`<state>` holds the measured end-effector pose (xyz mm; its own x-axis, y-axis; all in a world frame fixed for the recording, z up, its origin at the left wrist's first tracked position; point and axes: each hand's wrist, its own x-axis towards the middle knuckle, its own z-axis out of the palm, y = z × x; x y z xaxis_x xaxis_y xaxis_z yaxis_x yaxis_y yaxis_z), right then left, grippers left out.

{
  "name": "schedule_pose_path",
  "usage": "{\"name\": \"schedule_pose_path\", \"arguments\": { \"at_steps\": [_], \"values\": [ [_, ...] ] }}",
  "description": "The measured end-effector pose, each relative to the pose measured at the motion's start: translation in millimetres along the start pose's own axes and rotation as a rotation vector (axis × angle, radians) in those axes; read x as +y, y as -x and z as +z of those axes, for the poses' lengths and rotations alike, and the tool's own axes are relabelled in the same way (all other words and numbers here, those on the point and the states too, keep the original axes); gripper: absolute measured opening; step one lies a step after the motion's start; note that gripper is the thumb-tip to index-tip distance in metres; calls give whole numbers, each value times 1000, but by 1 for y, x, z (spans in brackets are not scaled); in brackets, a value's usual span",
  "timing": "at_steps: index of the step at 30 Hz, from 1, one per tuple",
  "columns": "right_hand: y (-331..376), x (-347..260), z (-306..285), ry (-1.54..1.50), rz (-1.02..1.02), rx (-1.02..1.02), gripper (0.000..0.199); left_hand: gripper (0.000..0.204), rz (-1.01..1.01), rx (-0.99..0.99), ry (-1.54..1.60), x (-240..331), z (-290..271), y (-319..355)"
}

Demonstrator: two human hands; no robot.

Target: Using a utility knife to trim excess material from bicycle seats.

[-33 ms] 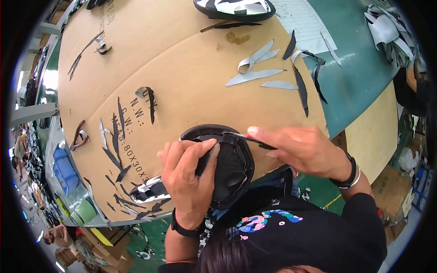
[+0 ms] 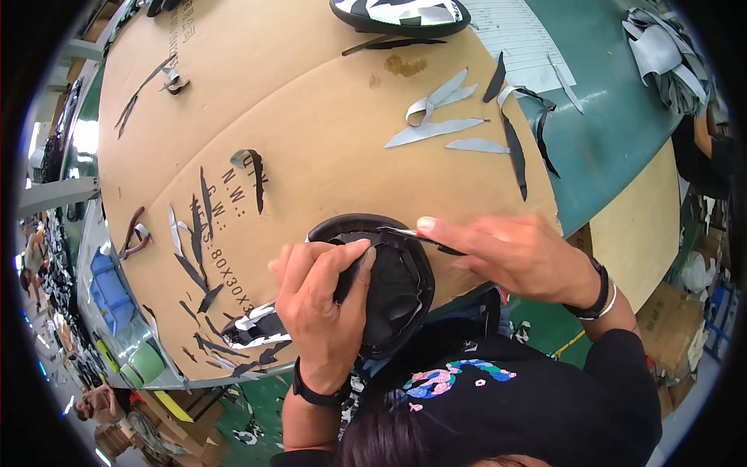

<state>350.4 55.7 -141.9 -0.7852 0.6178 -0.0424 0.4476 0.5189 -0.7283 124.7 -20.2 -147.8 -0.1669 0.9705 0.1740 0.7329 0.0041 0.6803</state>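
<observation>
At the near edge of the cardboard, a black, rounded, hollow piece (image 2: 393, 296) with a raised rim and creased lining faces upward. My left hand (image 2: 323, 303) is closed on its left side, thumb and fingers pinching the inner edge. A black-and-white patterned part (image 2: 261, 325) sticks out left of that hand; whether it joins the rounded piece is hidden. In my right hand (image 2: 513, 253) is a slim cutting tool (image 2: 443, 247), dark with a bit of red and a thin metal tip. Its tip touches the lining edge near the far rim.
Dark and grey offcuts (image 2: 198, 233) lie scattered over the cardboard sheet (image 2: 327, 148). A similar black-and-white patterned piece (image 2: 401, 14) rests at the far edge. A paper sheet (image 2: 521, 39) and a grey fabric pile (image 2: 669, 58) are at far right, a blue bin (image 2: 113, 289) at left.
My right hand and the cutting tool have shifted very slightly to the left. My left hand and the rounded piece look the same.
</observation>
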Motion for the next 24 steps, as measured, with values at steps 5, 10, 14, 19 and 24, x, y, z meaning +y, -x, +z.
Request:
{"name": "schedule_pose_path", "arguments": {
  "at_steps": [5, 10, 14, 19, 24],
  "values": [
    [-5, -10, -9, 187, -49, -110, 66, 22, 21, -17, 15, -1, -1, -2],
    [18, -37, 5, 159, 203, -132, 62, 17, -128, 102, 301, -8, -4, 2],
    [41, -52, 29, -369, 408, 88, 53, 14, -124, 160, 457, -12, -5, 6],
    [56, -65, 35, -409, 471, 126, 52, 23, -175, 497, 1032, -37, -3, 13],
    [23, -40, 18, -102, 299, 102, 51, 44, -396, 59, 587, -31, -40, -13]
  ]
}}
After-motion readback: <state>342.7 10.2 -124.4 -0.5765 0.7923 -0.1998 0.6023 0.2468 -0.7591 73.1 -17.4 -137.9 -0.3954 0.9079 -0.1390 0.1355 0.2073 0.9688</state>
